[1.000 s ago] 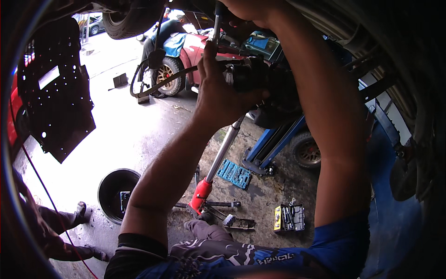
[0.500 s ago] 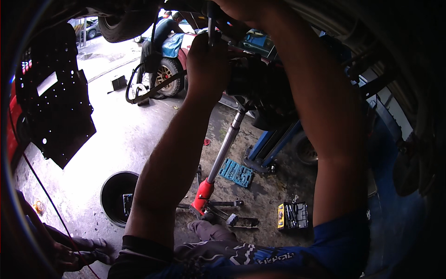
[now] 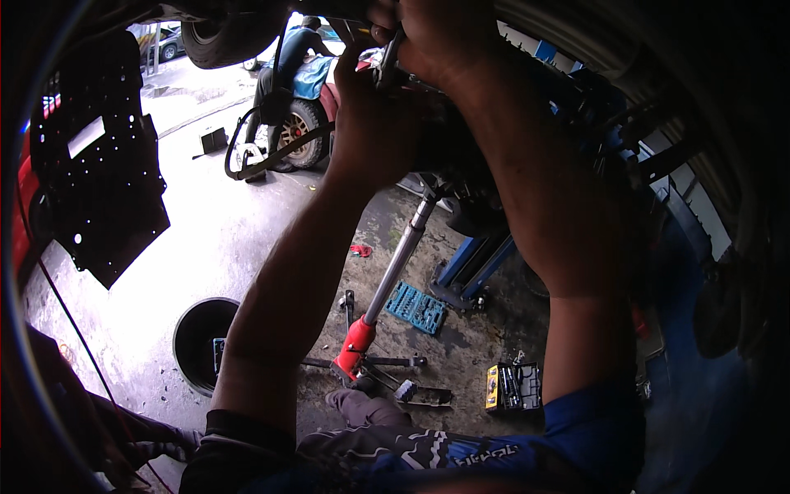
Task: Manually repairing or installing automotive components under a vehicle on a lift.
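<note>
The tool — metal, judged stiff, moderately heavy, slippery if oiled — stood between both hands, well above the floor; its handle end seemed the best hold. The right hand was curled around that end; the left hand lay alongside — grip undetermined, fingers partly hidden.

Seen from above, a stained concrete floor is bleached by glare on the left and darkened by grime on the right. Near the centre, a red jack is stood on spread legs. Close by, an open blue tool case is laid flat; farther right, an open yellow-and-black toolbox. At left, a round black tub is set down, partly hidden.
</note>
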`<action>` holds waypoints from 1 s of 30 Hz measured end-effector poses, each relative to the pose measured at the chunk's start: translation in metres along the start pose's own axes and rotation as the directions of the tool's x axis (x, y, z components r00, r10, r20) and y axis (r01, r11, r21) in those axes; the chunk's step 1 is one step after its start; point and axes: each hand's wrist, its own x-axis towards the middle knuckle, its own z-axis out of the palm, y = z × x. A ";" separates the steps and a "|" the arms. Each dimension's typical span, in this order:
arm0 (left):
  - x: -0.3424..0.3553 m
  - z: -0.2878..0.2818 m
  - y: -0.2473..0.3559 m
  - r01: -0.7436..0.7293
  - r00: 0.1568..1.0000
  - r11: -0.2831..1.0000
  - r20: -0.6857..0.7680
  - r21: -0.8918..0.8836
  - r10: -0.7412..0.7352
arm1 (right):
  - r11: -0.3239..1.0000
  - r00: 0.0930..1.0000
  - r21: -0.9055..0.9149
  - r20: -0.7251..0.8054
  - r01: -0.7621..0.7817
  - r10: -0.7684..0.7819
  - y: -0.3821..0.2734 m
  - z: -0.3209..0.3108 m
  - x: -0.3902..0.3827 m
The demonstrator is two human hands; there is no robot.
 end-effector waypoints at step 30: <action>0.024 -0.049 0.005 -0.527 0.742 0.320 0.242 0.788 0.625 | 0.996 0.922 -0.031 0.383 0.082 -0.064 -0.037 0.007 -0.007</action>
